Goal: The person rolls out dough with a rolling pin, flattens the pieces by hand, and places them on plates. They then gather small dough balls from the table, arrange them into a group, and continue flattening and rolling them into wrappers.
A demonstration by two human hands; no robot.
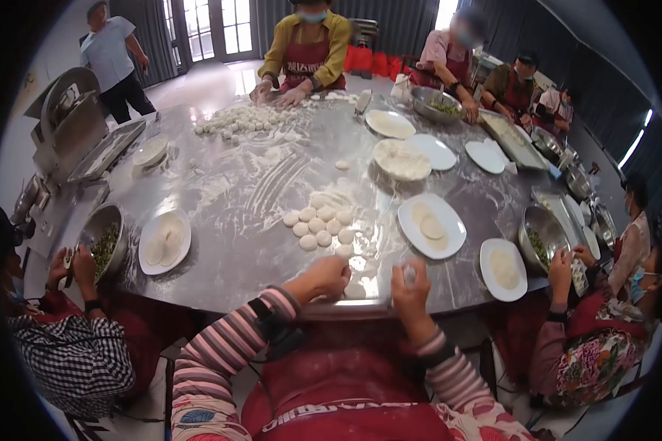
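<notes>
My left hand is closed low over the steel table's near edge, its fingertips beside a flat round of dough that is partly lost in glare. What those fingers pinch, if anything, is hidden. My right hand is wrapped round a pale, rounded tool, apparently a rolling pin, of which only the end shows. Just beyond my left hand lies a cluster of small flattened dough pieces. Ahead of my right hand, a white plate carries several rolled dough wrappers.
Co-workers sit close on both sides, with bowls of green filling and plates of wrappers. A floury bowl stands farther in. Across the floured table, a person handles a heap of dough pieces.
</notes>
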